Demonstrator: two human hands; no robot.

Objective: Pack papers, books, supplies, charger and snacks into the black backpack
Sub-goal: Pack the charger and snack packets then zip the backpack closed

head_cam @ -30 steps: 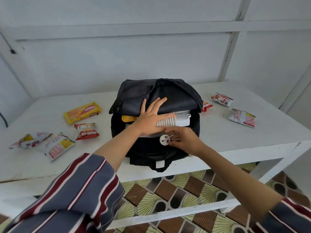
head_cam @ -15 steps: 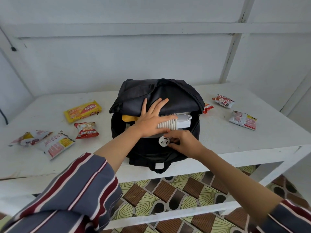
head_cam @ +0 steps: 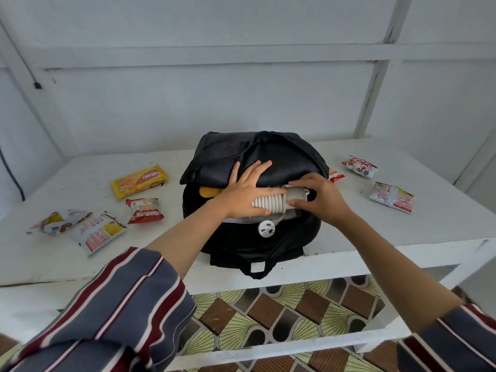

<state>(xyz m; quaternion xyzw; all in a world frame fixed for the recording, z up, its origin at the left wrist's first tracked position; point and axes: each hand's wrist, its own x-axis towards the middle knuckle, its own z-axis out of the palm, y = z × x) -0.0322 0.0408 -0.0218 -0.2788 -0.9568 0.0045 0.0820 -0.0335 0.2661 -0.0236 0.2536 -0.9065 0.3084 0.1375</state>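
Observation:
The black backpack [head_cam: 257, 237] lies open on the white table [head_cam: 402, 226]. A white charger [head_cam: 271, 204] with its cable coiled sits at the bag's mouth, and its round plug [head_cam: 266, 227] dangles over the bag's front. My left hand [head_cam: 244, 193] has its thumb hooked under the coil, with its fingers spread flat on the bag's flap. My right hand [head_cam: 319, 198] pinches the charger's block end between fingers and thumb. Inside the opening a yellow item [head_cam: 209, 191] and white paper edges [head_cam: 237, 220] show.
Snack packets lie loose on the table: a yellow wafer pack [head_cam: 139, 179], a red bag [head_cam: 145, 210] and two pale bags [head_cam: 98, 232] on the left, three more on the right [head_cam: 391, 196]. The table's front edge runs just below the backpack.
My right hand let go of the round plug, rose and took hold of the charger's block end. The plug now hangs free. My left hand stayed on the coil.

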